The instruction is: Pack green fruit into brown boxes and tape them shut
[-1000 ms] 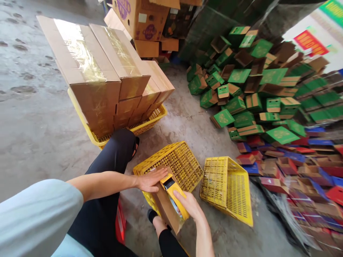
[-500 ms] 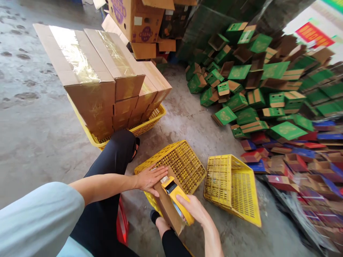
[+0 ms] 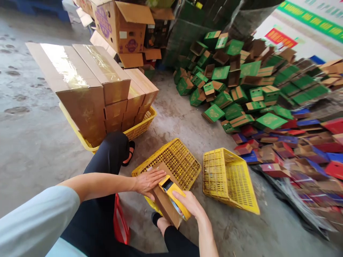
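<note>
A brown cardboard box (image 3: 164, 204) rests tilted on an upturned yellow crate (image 3: 179, 159) between my legs. My left hand (image 3: 150, 181) lies flat on the box's upper end, fingers stretched out and pressing nothing but cardboard. In my right hand (image 3: 189, 204) is a yellow tape dispenser (image 3: 175, 194), its dark cutter end close to my left fingertips. The dispenser lies along the box's top; the tape roll inside it is mostly hidden by my fingers.
Taped cartons (image 3: 80, 103) stand in a yellow basket (image 3: 142, 126) to the left. Another yellow crate (image 3: 214, 173) lies on its side at right. Beyond are heaps of green boxes (image 3: 219, 100) and red and blue boxes (image 3: 284, 150). Something red (image 3: 120, 221) sits beside my left leg.
The camera view has turned a little, shifting the surroundings. Both hands, the tape dispenser and the box keep nearly the same positions relative to each other.
</note>
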Tool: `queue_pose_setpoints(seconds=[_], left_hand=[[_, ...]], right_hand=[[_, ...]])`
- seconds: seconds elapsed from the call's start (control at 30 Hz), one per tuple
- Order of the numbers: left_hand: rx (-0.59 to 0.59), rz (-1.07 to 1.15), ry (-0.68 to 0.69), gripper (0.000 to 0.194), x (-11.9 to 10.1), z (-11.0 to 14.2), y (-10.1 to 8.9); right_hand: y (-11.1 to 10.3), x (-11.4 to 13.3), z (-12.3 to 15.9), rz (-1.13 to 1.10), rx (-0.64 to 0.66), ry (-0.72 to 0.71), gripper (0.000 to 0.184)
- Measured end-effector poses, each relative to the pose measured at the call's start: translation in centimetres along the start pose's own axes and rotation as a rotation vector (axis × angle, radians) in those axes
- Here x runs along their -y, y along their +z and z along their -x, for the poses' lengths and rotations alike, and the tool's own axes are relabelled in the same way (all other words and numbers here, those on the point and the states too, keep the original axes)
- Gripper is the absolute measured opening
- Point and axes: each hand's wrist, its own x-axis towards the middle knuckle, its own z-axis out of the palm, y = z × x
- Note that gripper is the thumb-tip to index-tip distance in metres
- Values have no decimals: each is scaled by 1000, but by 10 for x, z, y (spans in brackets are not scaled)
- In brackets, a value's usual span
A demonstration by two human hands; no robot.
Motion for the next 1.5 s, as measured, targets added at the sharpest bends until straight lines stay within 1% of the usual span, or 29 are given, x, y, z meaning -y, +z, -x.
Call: queue_pose_setpoints(seconds=[0.17,0.37,0.43,0.57,0.63,0.73,0.87,1.0,1.13,1.23,1.4,1.5], left_hand=[[-1,-54,-1,114,-5,-7,11],[29,-65,15,121,0,-8,11],[42,-72,21,122,2,-9,11],[55,-86,7,121,3,-9,11],[61,-82,5,120,1,-9,10],[65,-72,-18,117,-3,-8,7],[71,-78,-43,117,-8,-7,4],[89,-97,-22,116,-15,-10,8],[120,-111,58,111,-24,-22,20],[123,-131,60,110,-28,-30,26],[177,-176,16,109,-29,-34,25],[210,-209,25,111,-28,-34,23]], right_hand=[[-1,-6,-3,13,14,-16,45],[2,-7,-8,0,-8,-25,43],[1,-8,-7,-21,2,-15,44],[-9,-18,2,-37,77,23,47],[-15,-28,10,-46,85,41,48],[-20,-38,24,-48,35,35,47],[-14,-37,33,3,-40,11,43],[-9,-35,33,-33,-66,-36,42],[-9,-43,29,-29,-78,-70,42],[-9,-48,27,-25,-96,-92,45],[-9,-47,27,-34,-130,-92,44],[-11,-46,26,3,-135,-120,45]])
